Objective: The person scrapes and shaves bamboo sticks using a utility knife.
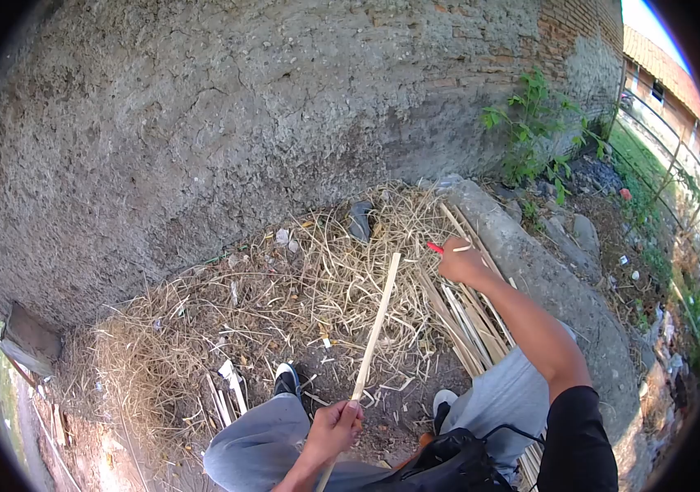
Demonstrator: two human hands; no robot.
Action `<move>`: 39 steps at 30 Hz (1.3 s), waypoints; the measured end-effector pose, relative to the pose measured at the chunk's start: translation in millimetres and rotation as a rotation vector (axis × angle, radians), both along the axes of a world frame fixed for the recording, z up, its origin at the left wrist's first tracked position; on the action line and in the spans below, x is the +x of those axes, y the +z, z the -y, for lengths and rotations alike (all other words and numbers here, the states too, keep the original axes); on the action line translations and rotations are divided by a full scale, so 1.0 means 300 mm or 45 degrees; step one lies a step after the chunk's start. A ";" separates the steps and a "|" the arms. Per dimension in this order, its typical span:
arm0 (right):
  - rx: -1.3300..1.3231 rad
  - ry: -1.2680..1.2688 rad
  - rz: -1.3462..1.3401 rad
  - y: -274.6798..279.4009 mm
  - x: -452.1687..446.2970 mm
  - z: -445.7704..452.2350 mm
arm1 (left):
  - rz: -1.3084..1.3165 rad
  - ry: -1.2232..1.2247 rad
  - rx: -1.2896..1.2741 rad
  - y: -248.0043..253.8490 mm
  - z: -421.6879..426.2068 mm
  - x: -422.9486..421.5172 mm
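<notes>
My left hand (336, 426) is closed around a long pale bamboo strip (378, 320) near its lower part. The strip slants up and away over the ground, its far end free in the air. Out to the right, my right hand (460, 261) is closed on a slim red tool (435, 248). Only the tool's red end shows, pointing left; the rest is hidden by the fingers. A short pale sliver (463, 248) lies against the back of that hand. Below the right hand is a stack of split bamboo strips (473, 324), beside my right leg.
Curly bamboo shavings (342, 254) cover the ground ahead. A rough plastered wall (243, 123) rises behind them. A long stone slab (530, 262) borders the right side, with a green plant (530, 123) beyond. More strips (218, 402) lie left of my left shoe (287, 380).
</notes>
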State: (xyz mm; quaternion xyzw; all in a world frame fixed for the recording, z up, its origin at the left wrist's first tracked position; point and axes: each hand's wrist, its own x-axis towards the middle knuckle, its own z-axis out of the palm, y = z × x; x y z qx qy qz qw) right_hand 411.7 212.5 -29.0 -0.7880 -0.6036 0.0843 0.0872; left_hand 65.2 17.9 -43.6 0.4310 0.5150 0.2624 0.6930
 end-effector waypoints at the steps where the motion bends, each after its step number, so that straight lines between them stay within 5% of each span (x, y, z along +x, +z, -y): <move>1: 0.002 -0.001 -0.004 0.035 -0.020 0.018 | -0.004 -0.001 0.002 0.000 -0.002 0.001; 4: -0.254 0.207 0.102 0.121 -0.056 0.066 | -0.024 0.000 -0.020 -0.001 0.002 0.001; 7: -0.530 0.288 -0.200 0.187 -0.069 0.107 | -0.038 -0.003 0.032 -0.013 0.005 0.005; 10: 0.031 0.209 -0.179 0.171 -0.119 0.189 | -0.160 -0.017 0.292 -0.039 0.011 0.014; 17: 0.297 0.439 -0.263 0.044 -0.271 0.225 | -0.617 0.019 0.672 -0.070 0.009 0.056; 20: 0.372 0.033 -1.271 -0.020 -0.225 0.128 | -0.659 0.018 0.721 -0.043 0.012 0.072; 21: 0.372 0.035 -1.269 -0.011 -0.208 0.130 | -0.596 0.031 0.699 -0.035 0.018 0.079; 24: 0.097 -0.204 -1.990 0.017 -0.170 0.118 | -0.546 0.032 0.695 -0.032 0.028 0.095; 30: 0.110 -0.154 -1.991 0.027 -0.163 0.094 | -0.766 -0.073 0.882 0.000 0.032 0.093; 39: 0.130 -0.188 -1.901 0.044 -0.139 0.099 | -0.597 -0.051 1.041 -0.025 0.027 0.105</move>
